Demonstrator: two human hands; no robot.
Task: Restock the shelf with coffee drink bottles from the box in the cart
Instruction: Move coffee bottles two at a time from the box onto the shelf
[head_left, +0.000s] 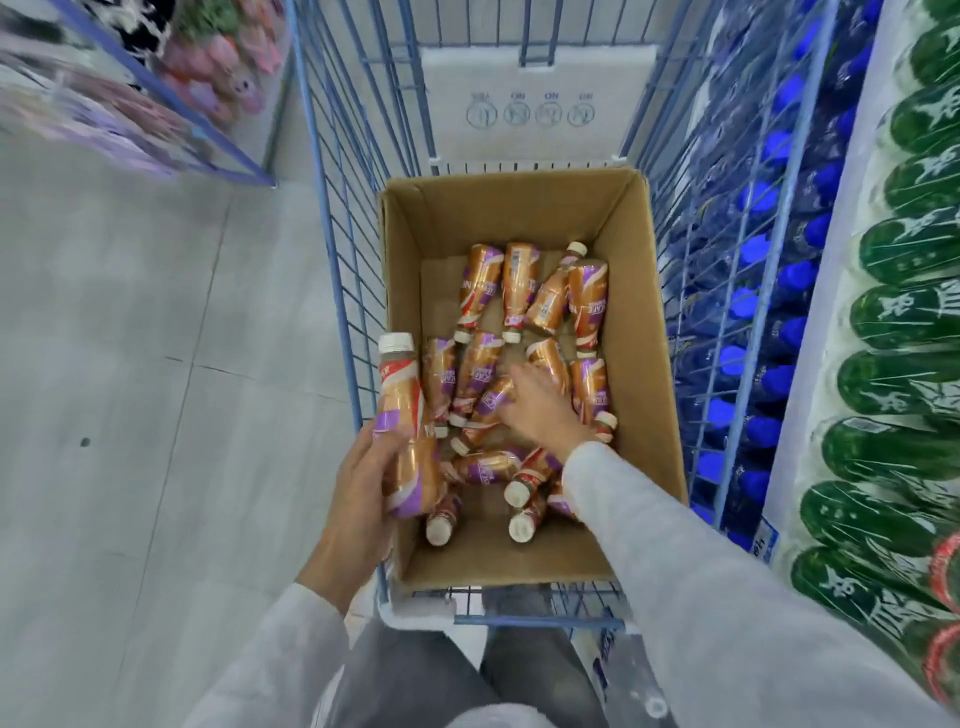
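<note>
A coffee bottle (402, 415) with a copper and purple wrap, a white cap and brown drink showing at the neck stands nearly upright over the left wall of the box (639, 364). The left hand (358, 499) grips its lower half, fingers curled round it. The right hand (540, 410) reaches into the box and lies over loose bottles (519, 286); whether its fingers close on one cannot be told. The open cardboard box sits in a blue wire cart (337, 234). Its far end is bare, and over a dozen bottles lie jumbled on their sides. Open floor (156, 364) lies left of the cart. Close on the right stand blue-capped bottles (769, 270) and green bottles (909, 322).
</note>
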